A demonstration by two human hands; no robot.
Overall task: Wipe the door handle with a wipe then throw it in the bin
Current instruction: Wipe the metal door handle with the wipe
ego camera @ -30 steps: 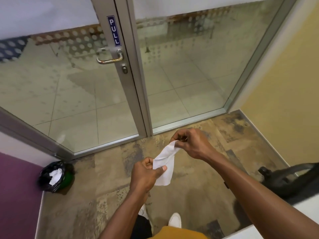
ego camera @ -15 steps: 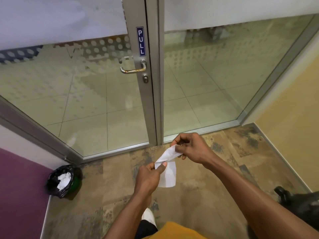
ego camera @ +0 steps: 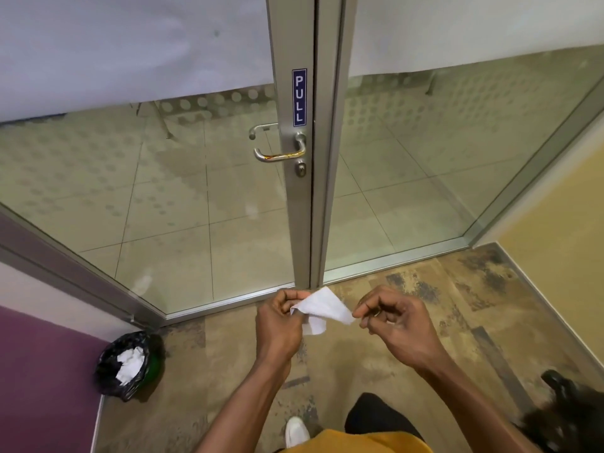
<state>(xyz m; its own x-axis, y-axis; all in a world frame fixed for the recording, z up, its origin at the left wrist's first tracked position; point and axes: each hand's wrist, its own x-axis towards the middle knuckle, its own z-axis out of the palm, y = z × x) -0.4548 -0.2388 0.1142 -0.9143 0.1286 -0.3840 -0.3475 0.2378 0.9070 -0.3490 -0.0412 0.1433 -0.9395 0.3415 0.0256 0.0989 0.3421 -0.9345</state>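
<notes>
Wipe (ego camera: 322, 309) partly hidden behind left hand (ego camera: 279, 325) (lower corner); bin (ego camera: 125, 366) contents unclear.

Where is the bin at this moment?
In the head view the bin, lined with a black bag, stands on the floor at lower left, beside the purple wall, left of the left hand.

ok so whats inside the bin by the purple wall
The bin has a black bag liner, and crumpled white paper or used wipes sit on top inside it. Anything beneath that white wad is covered, so it cannot be seen.
</notes>
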